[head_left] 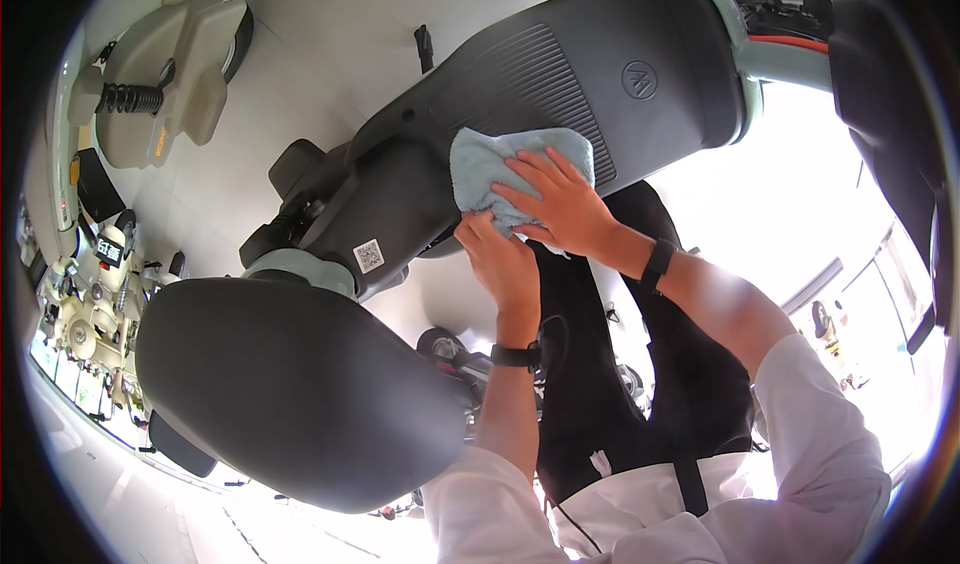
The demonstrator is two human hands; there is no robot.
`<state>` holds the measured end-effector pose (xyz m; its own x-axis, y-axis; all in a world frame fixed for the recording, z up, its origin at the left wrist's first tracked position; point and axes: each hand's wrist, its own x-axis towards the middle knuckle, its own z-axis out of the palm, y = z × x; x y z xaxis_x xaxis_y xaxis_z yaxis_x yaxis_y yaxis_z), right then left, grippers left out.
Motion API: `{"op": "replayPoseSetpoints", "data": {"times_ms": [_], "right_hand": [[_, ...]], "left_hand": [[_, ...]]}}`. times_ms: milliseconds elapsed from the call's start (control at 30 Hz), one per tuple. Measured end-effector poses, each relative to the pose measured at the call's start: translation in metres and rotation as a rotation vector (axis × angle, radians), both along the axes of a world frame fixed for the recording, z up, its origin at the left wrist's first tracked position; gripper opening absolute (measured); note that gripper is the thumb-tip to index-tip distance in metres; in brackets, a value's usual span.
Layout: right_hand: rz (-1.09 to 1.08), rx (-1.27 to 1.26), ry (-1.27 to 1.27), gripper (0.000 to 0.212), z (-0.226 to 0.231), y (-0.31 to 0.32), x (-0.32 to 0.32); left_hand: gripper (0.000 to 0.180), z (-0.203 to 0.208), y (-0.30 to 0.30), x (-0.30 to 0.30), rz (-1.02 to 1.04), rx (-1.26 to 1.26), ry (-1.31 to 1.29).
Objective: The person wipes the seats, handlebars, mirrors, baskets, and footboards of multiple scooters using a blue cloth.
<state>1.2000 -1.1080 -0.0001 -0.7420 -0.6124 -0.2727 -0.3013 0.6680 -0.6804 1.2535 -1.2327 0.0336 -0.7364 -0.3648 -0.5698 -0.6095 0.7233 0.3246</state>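
Observation:
A light blue cloth (478, 169) lies against the dark grey footboard (655, 39) of a scooter, by its near edge. My right hand (568, 207) rests flat on the cloth with its fingers stretched out and spread. Just left of it, my left hand (500, 264) has its fingers bent and pinched at the cloth's lower edge. The footboard has a ribbed panel (540, 69) and a round emblem; part of the ribbing is hidden by the cloth and my right hand.
The scooter's dark seat (290, 384) bulges at the lower left, close to my left forearm. Its front end (790, 24) is at the upper right. A beige scooter (165, 84) stands on the pale floor at the upper left, with several more vehicles farther left.

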Motion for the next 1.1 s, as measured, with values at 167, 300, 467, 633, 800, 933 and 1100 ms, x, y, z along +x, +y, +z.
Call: {"op": "replayPoseSetpoints", "data": {"times_ms": [167,300,467,633,800,933,1100], "right_hand": [[-0.132,0.094,-0.066,0.067,0.003,0.023,0.007],[-0.367,0.209,0.034,0.069,-0.012,0.082,-0.006],[-0.507,0.276,0.232,0.058,-0.042,0.121,-0.058],[-0.519,0.351,0.254,0.058,-0.044,0.090,-0.067],[-0.338,0.219,0.152,0.062,-0.025,0.017,-0.038],[-0.203,0.075,0.025,0.064,-0.007,-0.028,-0.016],[-0.116,0.038,-0.004,0.063,-0.001,-0.032,-0.005]], "left_hand": [[0.043,-0.008,0.030,0.001,-0.060,-0.011,0.150],[0.043,-0.043,0.081,-0.044,-0.231,0.228,0.352],[0.033,-0.075,0.121,-0.121,-0.322,0.316,0.473],[0.031,-0.081,0.104,-0.118,-0.272,0.224,0.545],[0.043,-0.060,0.030,-0.048,-0.194,0.001,0.419],[0.047,-0.033,-0.015,-0.004,-0.165,-0.050,0.324],[0.044,-0.017,-0.029,0.001,-0.131,-0.002,0.216]]}}
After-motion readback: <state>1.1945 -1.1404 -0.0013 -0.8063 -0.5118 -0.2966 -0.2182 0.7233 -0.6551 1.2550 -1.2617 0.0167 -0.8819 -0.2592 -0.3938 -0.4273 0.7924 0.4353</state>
